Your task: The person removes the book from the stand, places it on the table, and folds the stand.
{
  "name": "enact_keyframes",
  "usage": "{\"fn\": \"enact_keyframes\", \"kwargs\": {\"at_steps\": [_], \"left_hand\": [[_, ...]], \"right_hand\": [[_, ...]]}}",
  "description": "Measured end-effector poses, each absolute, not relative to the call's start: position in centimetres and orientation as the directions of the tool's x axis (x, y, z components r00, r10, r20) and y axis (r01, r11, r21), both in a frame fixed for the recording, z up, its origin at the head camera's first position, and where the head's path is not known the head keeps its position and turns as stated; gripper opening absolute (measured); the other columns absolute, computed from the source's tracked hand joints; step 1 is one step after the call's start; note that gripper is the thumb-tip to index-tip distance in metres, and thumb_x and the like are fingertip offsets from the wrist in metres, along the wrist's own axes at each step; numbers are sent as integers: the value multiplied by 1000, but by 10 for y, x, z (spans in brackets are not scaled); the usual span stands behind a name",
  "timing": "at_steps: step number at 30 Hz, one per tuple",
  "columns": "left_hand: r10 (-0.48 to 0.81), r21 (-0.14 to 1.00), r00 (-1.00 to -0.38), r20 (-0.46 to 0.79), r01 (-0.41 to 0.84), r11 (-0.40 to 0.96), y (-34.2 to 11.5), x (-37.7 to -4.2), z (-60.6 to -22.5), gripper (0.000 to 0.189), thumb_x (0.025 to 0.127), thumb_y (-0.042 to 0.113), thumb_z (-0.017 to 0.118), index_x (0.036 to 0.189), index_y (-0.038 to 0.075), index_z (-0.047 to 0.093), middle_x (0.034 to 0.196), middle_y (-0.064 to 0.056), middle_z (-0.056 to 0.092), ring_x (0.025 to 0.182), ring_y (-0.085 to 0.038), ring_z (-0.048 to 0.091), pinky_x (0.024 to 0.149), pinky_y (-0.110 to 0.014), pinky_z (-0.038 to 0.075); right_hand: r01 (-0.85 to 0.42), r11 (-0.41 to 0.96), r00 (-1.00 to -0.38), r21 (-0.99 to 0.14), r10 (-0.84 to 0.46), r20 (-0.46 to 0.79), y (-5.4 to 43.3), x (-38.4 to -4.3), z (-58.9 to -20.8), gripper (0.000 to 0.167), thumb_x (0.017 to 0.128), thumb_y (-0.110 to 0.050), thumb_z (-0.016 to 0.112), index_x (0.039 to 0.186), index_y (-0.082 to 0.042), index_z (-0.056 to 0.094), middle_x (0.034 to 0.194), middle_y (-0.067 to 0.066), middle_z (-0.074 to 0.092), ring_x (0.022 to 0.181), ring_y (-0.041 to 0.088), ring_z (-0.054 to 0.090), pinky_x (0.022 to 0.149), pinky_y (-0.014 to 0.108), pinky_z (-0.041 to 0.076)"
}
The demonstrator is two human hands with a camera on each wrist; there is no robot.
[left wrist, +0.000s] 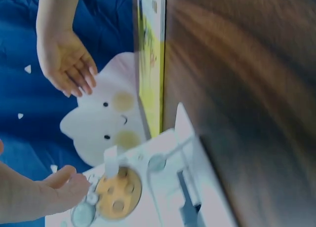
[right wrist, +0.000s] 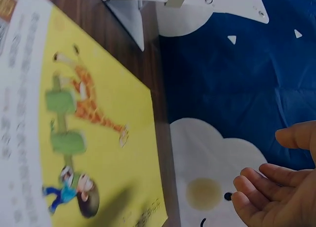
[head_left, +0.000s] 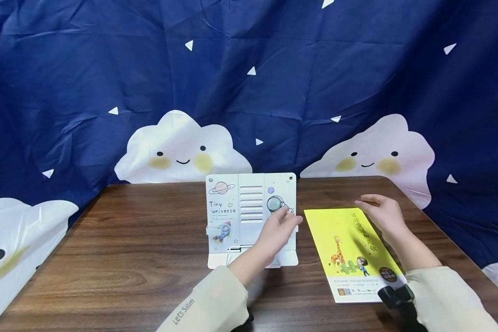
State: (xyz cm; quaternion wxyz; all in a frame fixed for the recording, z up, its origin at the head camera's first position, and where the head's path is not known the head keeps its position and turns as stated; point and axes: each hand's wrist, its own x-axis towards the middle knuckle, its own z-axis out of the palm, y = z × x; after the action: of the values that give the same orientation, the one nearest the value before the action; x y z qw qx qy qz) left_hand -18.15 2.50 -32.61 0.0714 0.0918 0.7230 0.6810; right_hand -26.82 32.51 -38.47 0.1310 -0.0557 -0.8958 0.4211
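Note:
A white book stand [head_left: 224, 193] printed with "Tiny universe", a planet, a rocket and an astronaut stands upright on the table. My left hand [head_left: 275, 230] is in front of its right half, fingers relaxed and holding nothing. In the left wrist view, that hand [left wrist: 54, 195] overlaps the stand's printed panel [left wrist: 153, 187]. To the right of the stand, a yellow book [head_left: 323, 230] with a giraffe and a child on its cover lies flat. Over its far right corner hovers my right hand [head_left: 383, 216], casting a shadow on the cover. The right wrist view shows this hand [right wrist: 276, 187] with loosely bent fingers and nothing in them.
Both things rest on a brown wooden table [head_left: 149, 230]. Behind it hangs a dark blue cloth [head_left: 232, 92] with smiling white clouds and small white triangles. A black strap device [head_left: 396, 295] sits at the right wrist, overlapping the book's near corner in the head view.

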Motion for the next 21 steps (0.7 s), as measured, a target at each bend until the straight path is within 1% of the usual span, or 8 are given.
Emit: {"fn": "enact_keyframes", "kwargs": {"at_steps": [3, 6, 10, 15, 17, 19, 21], "left_hand": [[221, 996, -974, 44, 61, 68, 14, -183, -321, 60, 82, 32, 51, 129, -2, 35, 119, -13, 49, 108, -22, 45, 90, -36, 36], [187, 991, -980, 67, 87, 98, 4, -185, -315, 56, 83, 32, 50, 126, -1, 40, 119, -13, 49, 107, -21, 46, 91, -35, 35], [149, 993, -986, 73, 86, 87, -10, -188, -311, 53, 83, 31, 51, 125, 0, 42, 121, -13, 47, 109, -22, 44, 93, -36, 33], [122, 994, -989, 79, 87, 65, -25, -191, -308, 51, 84, 29, 51, 126, 2, 41, 120, -12, 48, 108, -23, 45, 91, -37, 34], [108, 994, -991, 80, 88, 63, -31, -192, -305, 50, 84, 28, 52, 125, 2, 42, 116, -12, 51, 106, -23, 47, 92, -38, 34], [85, 994, -993, 78, 84, 64, -37, -192, -302, 50, 83, 28, 53, 125, 3, 43, 111, -11, 55, 103, -22, 49, 92, -39, 33], [61, 995, -995, 84, 88, 55, -43, -192, -299, 49, 82, 26, 54, 124, 2, 43, 109, -12, 55, 103, -22, 49, 93, -39, 31]], "right_hand": [[-25, 595, -971, -804, 178, 162, 291, -240, -346, 58, 82, -40, 54, 117, 6, 48, 121, 26, 41, 107, 38, 39, 82, 48, 37], [-59, 549, -979, -834, 132, 156, 265, -219, -318, 53, 86, -29, 52, 117, 12, 44, 120, 30, 39, 106, 39, 38, 83, 47, 36], [-78, 514, -983, -854, 106, 153, 247, -213, -304, 50, 87, -25, 51, 118, 13, 42, 117, 30, 42, 106, 37, 39, 85, 45, 35], [-95, 492, -983, -865, 93, 161, 236, -217, -301, 50, 86, -26, 53, 118, 11, 44, 115, 28, 45, 104, 34, 42, 84, 42, 36], [-96, 474, -984, -875, 85, 154, 231, -217, -301, 48, 85, -25, 53, 117, 10, 45, 114, 26, 47, 101, 29, 46, 83, 39, 38], [-103, 454, -986, -885, 73, 152, 226, -217, -301, 47, 85, -24, 54, 117, 9, 45, 111, 24, 49, 95, 21, 50, 82, 35, 40], [-107, 434, -987, -895, 61, 148, 220, -217, -300, 46, 85, -24, 54, 117, 8, 46, 111, 22, 51, 89, 12, 52, 82, 34, 41]]}}
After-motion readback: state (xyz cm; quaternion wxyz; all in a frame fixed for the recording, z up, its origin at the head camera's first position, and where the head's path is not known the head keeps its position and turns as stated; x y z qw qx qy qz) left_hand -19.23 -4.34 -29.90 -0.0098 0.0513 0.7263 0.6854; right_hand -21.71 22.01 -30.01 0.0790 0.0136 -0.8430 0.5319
